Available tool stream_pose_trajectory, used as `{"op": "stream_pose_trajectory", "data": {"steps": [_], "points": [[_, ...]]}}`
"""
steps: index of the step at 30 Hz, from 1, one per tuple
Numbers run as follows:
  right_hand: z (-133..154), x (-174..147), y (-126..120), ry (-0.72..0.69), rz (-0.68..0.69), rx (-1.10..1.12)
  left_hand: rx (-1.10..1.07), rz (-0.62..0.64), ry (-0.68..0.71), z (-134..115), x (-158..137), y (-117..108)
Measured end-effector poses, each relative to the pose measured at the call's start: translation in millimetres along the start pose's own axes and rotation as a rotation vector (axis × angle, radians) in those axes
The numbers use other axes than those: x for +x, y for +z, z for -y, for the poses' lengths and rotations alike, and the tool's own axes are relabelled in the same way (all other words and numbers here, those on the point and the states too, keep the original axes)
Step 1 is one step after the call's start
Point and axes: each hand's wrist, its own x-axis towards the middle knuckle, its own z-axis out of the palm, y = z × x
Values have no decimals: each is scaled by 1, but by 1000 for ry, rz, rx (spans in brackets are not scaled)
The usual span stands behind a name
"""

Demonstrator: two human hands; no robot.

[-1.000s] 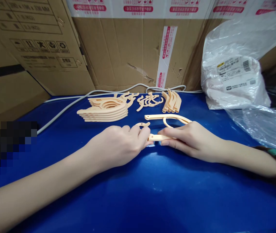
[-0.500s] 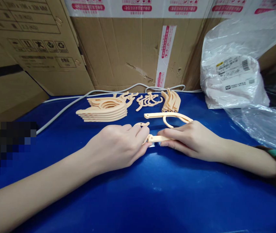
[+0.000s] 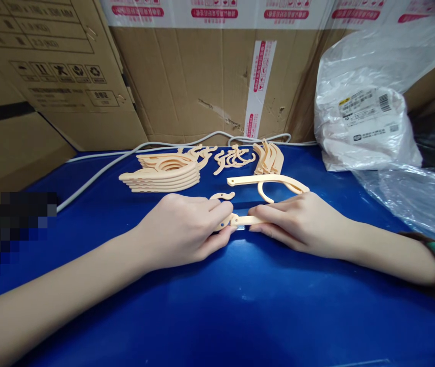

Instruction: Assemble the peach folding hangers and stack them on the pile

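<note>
Beige plastic folding-hanger parts are in front of me. Between the thumb and fingers of my left hand (image 3: 188,229) is a small pierced hanger piece (image 3: 224,223), mostly covered by the fingers. My right hand (image 3: 297,221) pinches a slim hanger arm (image 3: 243,220), whose holed end meets that piece. A small curved hook (image 3: 223,195) shows just beyond my left fingers; whether it touches them I cannot tell. Behind my right hand lies a long hanger arm (image 3: 248,180) with a curved strip (image 3: 265,192) under it.
At the back of the blue table (image 3: 240,306) are stacked hanger arms (image 3: 159,181), loose hooks (image 3: 236,158) and a bundle of curved strips (image 3: 269,158). A white cable (image 3: 98,176) runs behind them, before cardboard boxes (image 3: 194,81). Plastic bags (image 3: 366,127) lie at right.
My left fingers have shifted slightly, so more of the pierced piece shows beside the arm's end. Both hands keep their grip; the piles stay put.
</note>
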Motion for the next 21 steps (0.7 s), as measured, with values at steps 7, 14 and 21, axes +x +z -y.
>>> {"op": "stream_pose_trajectory", "data": {"steps": [7,14,21], "points": [[1,0,1,-10,-21,-1,-17,5,-4,1,0,2],[1,0,1,0,2,8,-20,-2,-1,1,-1,2],[-1,0,2,10,28,31,2,-30,-9,0,1,3]]}}
